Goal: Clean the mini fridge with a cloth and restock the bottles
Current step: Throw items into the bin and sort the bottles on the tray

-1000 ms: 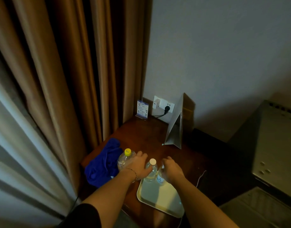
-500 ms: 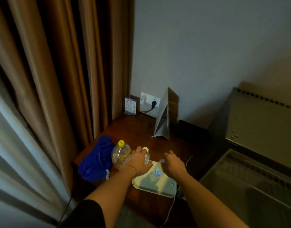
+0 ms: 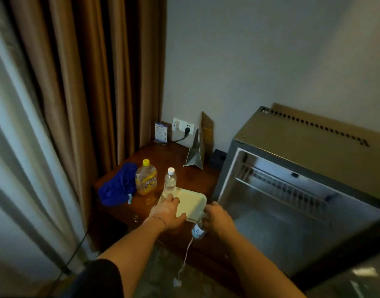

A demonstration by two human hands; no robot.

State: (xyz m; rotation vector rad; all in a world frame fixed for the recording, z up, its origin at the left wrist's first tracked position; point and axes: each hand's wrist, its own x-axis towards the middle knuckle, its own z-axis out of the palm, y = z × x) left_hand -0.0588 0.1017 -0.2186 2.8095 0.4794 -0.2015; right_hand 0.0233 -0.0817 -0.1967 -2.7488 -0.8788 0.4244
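The mini fridge [image 3: 292, 190] stands open on the right, its inside bare except for a wire shelf [image 3: 281, 186]. My right hand [image 3: 218, 219] is shut on a small water bottle [image 3: 197, 231], held tilted just off the near corner of a pale tray [image 3: 192, 204] in front of the fridge opening. My left hand [image 3: 167, 211] lies palm down on the tray's near-left edge, fingers at the foot of an upright clear bottle with a white cap [image 3: 170, 181]. A yellow-capped drink bottle [image 3: 146, 179] and a blue cloth [image 3: 118, 188] sit to the left on the wooden table [image 3: 184, 177].
Brown and pale curtains [image 3: 77, 104] hang along the left. At the table's back are a wall socket with a plug [image 3: 184, 127], a small blue card [image 3: 161, 132] and a folded stand [image 3: 196, 155]. A thin white cable [image 3: 184, 261] dangles off the table's front.
The view swung right and the open fridge came into sight. My left hand let go of the white-capped bottle, which now stands alone. My right hand lifted its bottle off the tray toward me.
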